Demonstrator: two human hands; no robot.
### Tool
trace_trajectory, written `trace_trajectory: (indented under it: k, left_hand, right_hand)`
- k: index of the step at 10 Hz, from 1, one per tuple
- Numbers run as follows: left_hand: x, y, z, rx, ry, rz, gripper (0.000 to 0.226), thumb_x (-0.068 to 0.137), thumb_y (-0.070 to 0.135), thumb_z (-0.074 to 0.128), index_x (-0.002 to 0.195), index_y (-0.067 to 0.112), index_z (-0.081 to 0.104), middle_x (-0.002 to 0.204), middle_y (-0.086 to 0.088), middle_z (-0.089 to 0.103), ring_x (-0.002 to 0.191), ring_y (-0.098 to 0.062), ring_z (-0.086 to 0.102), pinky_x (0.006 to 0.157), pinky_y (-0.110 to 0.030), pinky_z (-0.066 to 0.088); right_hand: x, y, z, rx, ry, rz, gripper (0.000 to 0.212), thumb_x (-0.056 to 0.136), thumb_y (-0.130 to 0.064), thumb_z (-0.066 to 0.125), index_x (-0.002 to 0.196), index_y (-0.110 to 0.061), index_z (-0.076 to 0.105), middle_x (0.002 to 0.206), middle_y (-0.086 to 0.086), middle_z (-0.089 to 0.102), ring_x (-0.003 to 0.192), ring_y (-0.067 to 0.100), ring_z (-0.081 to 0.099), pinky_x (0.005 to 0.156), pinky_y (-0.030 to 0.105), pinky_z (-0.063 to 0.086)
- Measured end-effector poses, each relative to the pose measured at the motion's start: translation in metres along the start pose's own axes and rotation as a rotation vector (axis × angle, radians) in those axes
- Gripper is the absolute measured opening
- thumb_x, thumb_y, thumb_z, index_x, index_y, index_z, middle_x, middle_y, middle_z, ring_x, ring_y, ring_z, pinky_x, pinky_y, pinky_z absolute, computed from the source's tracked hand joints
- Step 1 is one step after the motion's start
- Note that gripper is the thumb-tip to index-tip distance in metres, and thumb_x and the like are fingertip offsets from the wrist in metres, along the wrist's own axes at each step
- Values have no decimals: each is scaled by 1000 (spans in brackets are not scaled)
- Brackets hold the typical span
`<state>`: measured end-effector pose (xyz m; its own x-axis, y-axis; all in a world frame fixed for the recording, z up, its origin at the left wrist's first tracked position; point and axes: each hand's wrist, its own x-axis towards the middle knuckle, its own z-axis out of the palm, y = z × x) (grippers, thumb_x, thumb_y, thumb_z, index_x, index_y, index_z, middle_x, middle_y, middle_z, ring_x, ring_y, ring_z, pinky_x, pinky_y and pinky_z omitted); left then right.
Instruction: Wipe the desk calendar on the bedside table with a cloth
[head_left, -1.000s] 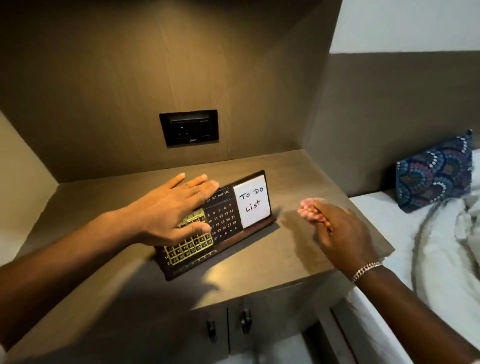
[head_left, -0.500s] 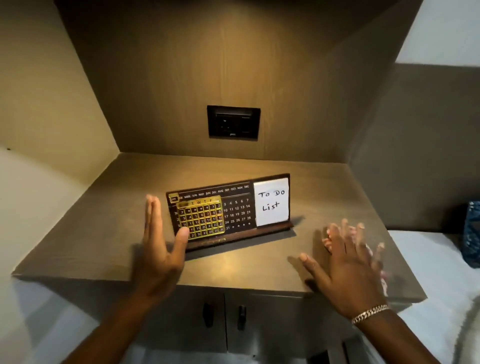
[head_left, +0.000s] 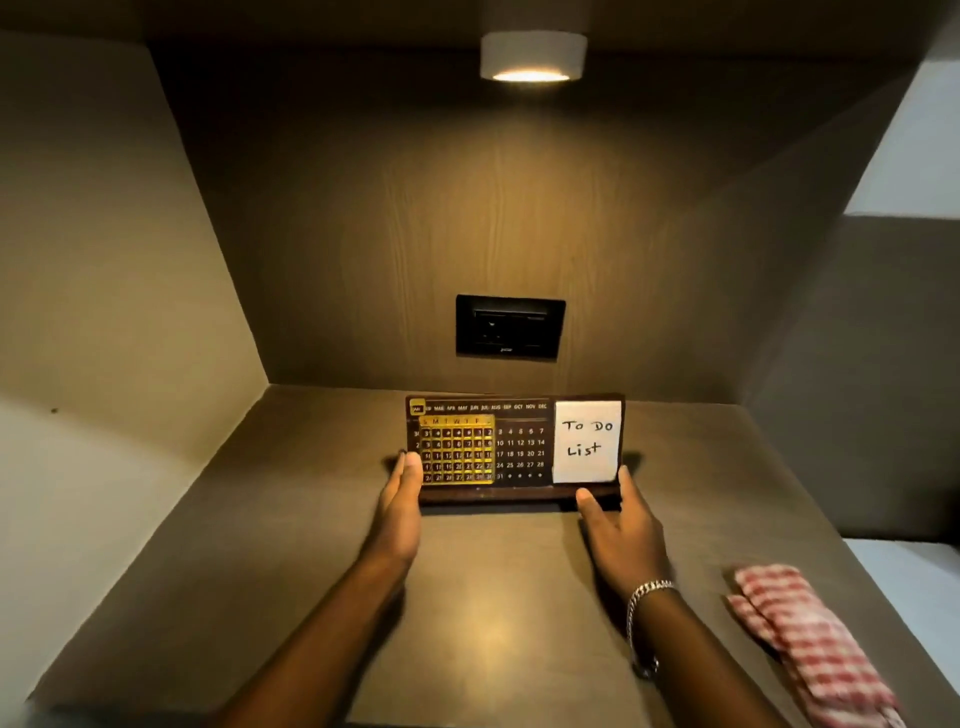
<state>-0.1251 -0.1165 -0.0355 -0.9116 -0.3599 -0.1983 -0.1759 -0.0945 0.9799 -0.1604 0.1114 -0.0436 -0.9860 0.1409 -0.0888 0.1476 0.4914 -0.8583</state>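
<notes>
The dark wooden desk calendar (head_left: 519, 447) stands upright mid-table, facing me, with a gold date frame on its left half and a white "To Do List" note on its right. My left hand (head_left: 402, 499) presses against its left end. My right hand (head_left: 621, 512), a bracelet on the wrist, grips its right end at the base. The red-and-white checked cloth (head_left: 810, 642) lies crumpled on the bedside table (head_left: 493, 597) at the front right, apart from both hands.
The table sits in a wood-panelled niche with walls on the left, back and right. A black socket plate (head_left: 510, 326) is on the back wall, and a round lamp (head_left: 532, 54) shines overhead. White bedding (head_left: 909, 566) shows at the right.
Both hands have moved in from the table's front and closed on the calendar's two ends. The calendar now stands square to me. The cloth has left my right hand and lies on the table.
</notes>
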Motion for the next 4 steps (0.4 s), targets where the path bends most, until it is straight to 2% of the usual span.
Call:
trace_trajectory:
  k: [1,2,3,4]
  left_hand:
    - [53,10,0,43,-74,6,62,95,57,28,146,22,36,146,-5,48,134,-22,43,115,-48,26]
    - [88,17,-1,79,-92,-10,67,92,62,29,149,27,28,154,-6,37,139,-26,35,115,-54,23]
    - [103,20,-1,137,-128,32,68,93,59,30,152,27,18,158,-8,28,142,-29,30,115,-54,21]
    - [87,28,-12,391,-84,143,73,95,57,31,153,29,-4,163,-7,12,147,-30,17,117,-53,18]
  right_hand:
    - [37,-12,12,-1,7,14,75,90,-45,56,151,-26,18,156,5,34,141,28,33,111,51,34]
    - [66,-21,20,-44,-3,7,76,88,-50,54,151,-27,18,156,3,34,140,28,35,110,53,35]
    - [81,-20,28,-59,20,-12,75,88,-47,56,151,-26,20,155,5,37,138,28,39,108,50,38]
    - [73,-26,22,-8,51,-14,75,90,-42,57,151,-24,17,155,7,35,139,30,37,109,48,35]
